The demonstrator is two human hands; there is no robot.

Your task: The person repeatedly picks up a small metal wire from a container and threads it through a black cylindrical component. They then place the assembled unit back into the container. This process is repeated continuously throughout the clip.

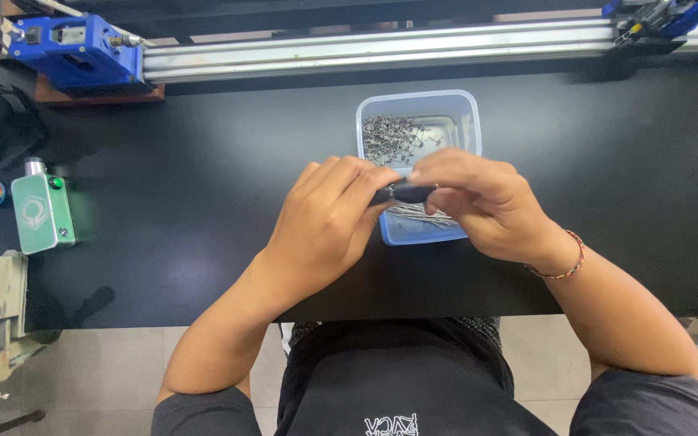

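Small black part (410, 193) held level above the clear tub (468, 121).

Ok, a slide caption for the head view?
Both hands, left and right, pinch a small dark part above a clear tub of wire pins.

The worktop (163, 202) presents a matt black, smooth surface. The container (470, 121) is translucent, glossy plastic holding thin bright metal pins (389, 137). The small part (409, 193) between both hands appears dark and smooth. The rail (365, 48) is brushed metal; its carriage (78, 52) is blue, painted. The green device (42, 211) has a satin finish.
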